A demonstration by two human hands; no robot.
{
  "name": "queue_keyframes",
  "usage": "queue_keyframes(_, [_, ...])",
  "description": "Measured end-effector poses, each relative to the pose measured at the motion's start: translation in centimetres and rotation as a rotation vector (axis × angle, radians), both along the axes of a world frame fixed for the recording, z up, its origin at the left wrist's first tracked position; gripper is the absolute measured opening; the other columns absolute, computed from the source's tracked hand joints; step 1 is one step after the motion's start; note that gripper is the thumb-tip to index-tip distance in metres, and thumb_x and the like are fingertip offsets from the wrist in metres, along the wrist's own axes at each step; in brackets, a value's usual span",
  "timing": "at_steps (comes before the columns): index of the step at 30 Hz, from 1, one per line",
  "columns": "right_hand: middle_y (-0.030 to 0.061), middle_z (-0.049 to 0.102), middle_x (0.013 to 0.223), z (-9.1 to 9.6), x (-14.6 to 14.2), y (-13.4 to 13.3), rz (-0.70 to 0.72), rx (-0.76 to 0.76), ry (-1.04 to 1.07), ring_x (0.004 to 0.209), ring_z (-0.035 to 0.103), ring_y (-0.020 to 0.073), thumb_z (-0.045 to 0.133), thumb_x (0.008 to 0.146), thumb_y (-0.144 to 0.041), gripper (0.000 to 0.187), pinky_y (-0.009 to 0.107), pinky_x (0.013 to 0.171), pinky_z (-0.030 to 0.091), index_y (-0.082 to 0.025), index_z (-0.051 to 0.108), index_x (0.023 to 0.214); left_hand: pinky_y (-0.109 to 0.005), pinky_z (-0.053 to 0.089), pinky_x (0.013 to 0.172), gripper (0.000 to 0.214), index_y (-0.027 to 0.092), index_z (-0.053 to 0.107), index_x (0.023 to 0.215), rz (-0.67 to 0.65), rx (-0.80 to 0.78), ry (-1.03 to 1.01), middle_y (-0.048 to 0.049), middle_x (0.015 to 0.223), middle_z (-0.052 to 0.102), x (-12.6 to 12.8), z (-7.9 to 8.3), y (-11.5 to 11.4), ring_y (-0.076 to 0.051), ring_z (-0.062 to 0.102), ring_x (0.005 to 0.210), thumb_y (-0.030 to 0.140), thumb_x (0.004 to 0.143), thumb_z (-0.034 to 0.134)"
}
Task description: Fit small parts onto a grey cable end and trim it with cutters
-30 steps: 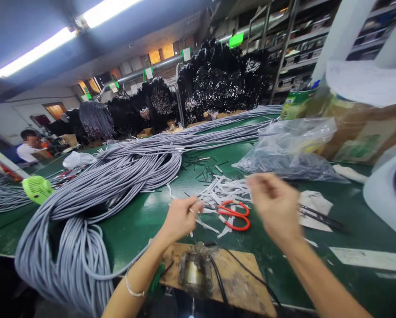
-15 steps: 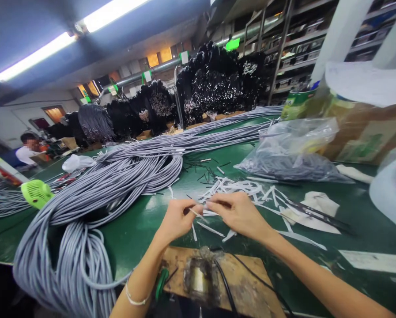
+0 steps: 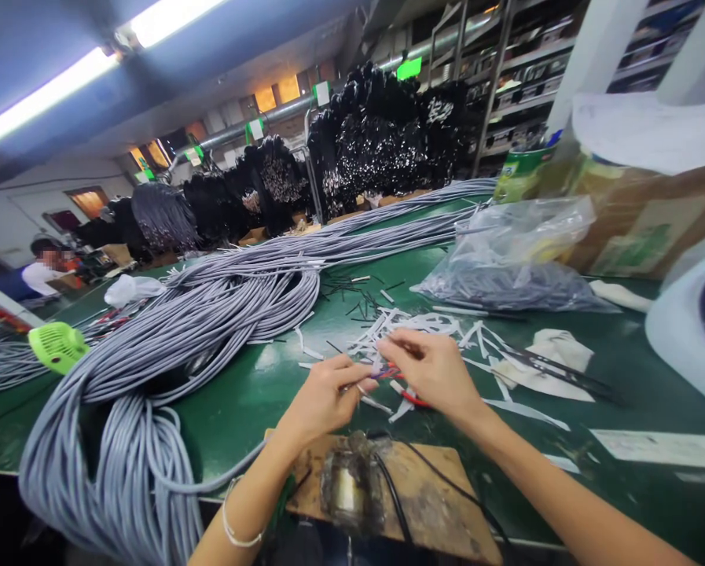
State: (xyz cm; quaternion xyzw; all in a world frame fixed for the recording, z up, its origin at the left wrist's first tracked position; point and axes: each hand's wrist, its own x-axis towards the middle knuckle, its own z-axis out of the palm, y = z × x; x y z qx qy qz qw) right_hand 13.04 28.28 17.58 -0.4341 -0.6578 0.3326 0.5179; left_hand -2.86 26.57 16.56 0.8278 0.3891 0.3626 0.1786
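Low over the bench, my left hand (image 3: 328, 393) is closed in a pinch on a grey cable (image 3: 240, 469) that runs up from the coil behind my wrist. Thin red and blue wires (image 3: 391, 371) fan out from the cable's end between my hands. My right hand (image 3: 435, 373) is closed, its thumb and fingertips pinching at these wires; its grip is partly hidden. Just beyond my fingers lies a heap of white strips (image 3: 440, 322). Below my hands a small metal pot (image 3: 349, 483) sits on a stained wooden board (image 3: 428, 487).
Large coils of grey cable (image 3: 211, 314) cover the bench's left side. A clear plastic bag (image 3: 505, 267), tweezers (image 3: 556, 371) on a cloth and a white fan (image 3: 694, 299) stand right. A green fan (image 3: 57, 344) lies left. A person (image 3: 45, 267) sits far left.
Red and blue wires now show between my hands, where none showed before. My right hand has shifted slightly up and right, and my left hand has turned palm-down over the cable.
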Motion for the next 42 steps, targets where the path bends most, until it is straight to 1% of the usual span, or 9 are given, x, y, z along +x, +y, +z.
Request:
queue_keyframes(8, [-0.0051,0.032,0.038,-0.6,-0.2,0.8,0.216,-0.277,0.001,0.038,0.026,0.0045,0.046,0.056,-0.031,0.022,0.019,0.038,0.019,-0.018,0.038,0.040,-0.019,0.027,0.044,0.032,0.010,0.069,0.080,0.156,-0.428,-0.740,0.0013,0.054,0.050,-0.3,0.0,0.5,-0.006,0.036,0.046,0.040,0.070,0.062])
queue_keyframes(12, [-0.0047,0.039,0.046,-0.5,-0.3,-0.1,-0.123,-0.060,0.091,0.042,0.034,0.0053,0.052,0.063,-0.034,0.020,0.018,0.040,0.027,-0.016,0.049,0.054,-0.017,0.021,0.039,0.036,0.009,0.067,0.077,0.109,-0.555,-0.870,0.0019,0.054,0.050,0.1,-0.1,0.8,-0.002,0.029,0.041,0.043,0.064,0.068])
queue_keyframes(14, [-0.0042,0.046,0.056,-0.5,-0.4,-0.4,-0.279,0.062,0.137,0.040,0.034,0.0043,0.056,0.066,-0.038,0.024,0.017,0.038,0.027,-0.015,0.057,0.075,-0.017,0.020,0.038,0.037,0.009,0.066,0.076,0.104,-0.578,-0.855,0.0017,0.054,0.050,0.3,0.0,0.7,-0.002,0.028,0.039,0.044,0.064,0.067])
queue_keyframes(16, [-0.0034,0.052,0.061,-0.7,-0.6,-0.5,-0.192,0.114,0.071,0.038,0.035,0.0039,0.058,0.068,-0.038,0.029,0.017,0.037,0.027,-0.016,0.059,0.088,-0.017,0.021,0.037,0.036,0.010,0.064,0.069,0.087,-0.575,-0.799,0.0025,0.051,0.048,0.5,0.1,0.4,-0.002,0.029,0.038,0.046,0.067,0.064])
queue_keyframes(20, [-0.0004,0.058,0.053,-1.6,-1.3,-0.5,0.024,0.273,-0.166,0.045,0.047,0.0075,0.047,0.075,-0.021,0.019,0.017,0.045,0.034,-0.016,0.062,0.064,-0.018,0.027,0.037,0.040,0.011,0.061,0.065,0.163,-0.465,-0.604,0.0021,0.050,0.050,0.6,0.1,0.1,-0.004,0.035,0.036,0.049,0.076,0.053])
queue_keyframes(25, [0.0009,0.062,0.055,-2.2,-1.2,-0.2,-0.033,0.378,-0.277,0.047,0.050,0.0084,0.044,0.076,-0.017,0.025,0.018,0.048,0.034,-0.016,0.061,0.059,-0.019,0.030,0.042,0.038,0.013,0.061,0.063,0.374,-0.320,-0.415,0.0025,0.048,0.051,0.0,-0.2,0.4,-0.007,0.042,0.042,0.043,0.081,0.046])
queue_keyframes(35, [0.0022,0.065,0.062,-2.4,-0.6,-0.7,-0.210,0.461,-0.612,0.052,0.053,0.0098,0.043,0.081,-0.023,0.026,0.022,0.051,0.026,-0.018,0.064,0.065,-0.021,0.038,0.054,0.012,0.015,0.067,0.077,0.308,0.086,0.000,-0.0024,0.063,0.059,-0.4,-0.2,0.5,-0.011,0.050,0.055,0.014,0.075,0.056])
queue_keyframes(38, [0.0020,0.064,0.061,-2.1,-0.3,-0.6,-0.209,0.358,-0.535,0.052,0.049,0.0096,0.044,0.077,-0.023,0.025,0.023,0.051,0.024,-0.018,0.062,0.061,-0.022,0.040,0.060,0.014,0.016,0.062,0.075,0.207,0.129,0.058,-0.0028,0.069,0.057,-0.2,-0.8,0.4,-0.013,0.052,0.063,0.008,0.077,0.050])
queue_keyframes(42, [-0.0003,0.047,0.044,-1.4,0.5,1.0,-0.025,-0.077,-0.234,0.046,0.036,0.0088,0.053,0.067,-0.039,0.033,0.023,0.049,0.023,-0.017,0.049,0.043,-0.021,0.037,0.057,0.010,0.015,0.058,0.073,0.049,0.069,0.016,-0.0017,0.068,0.054,0.0,-0.6,-0.3,-0.012,0.050,0.061,0.009,0.076,0.051])
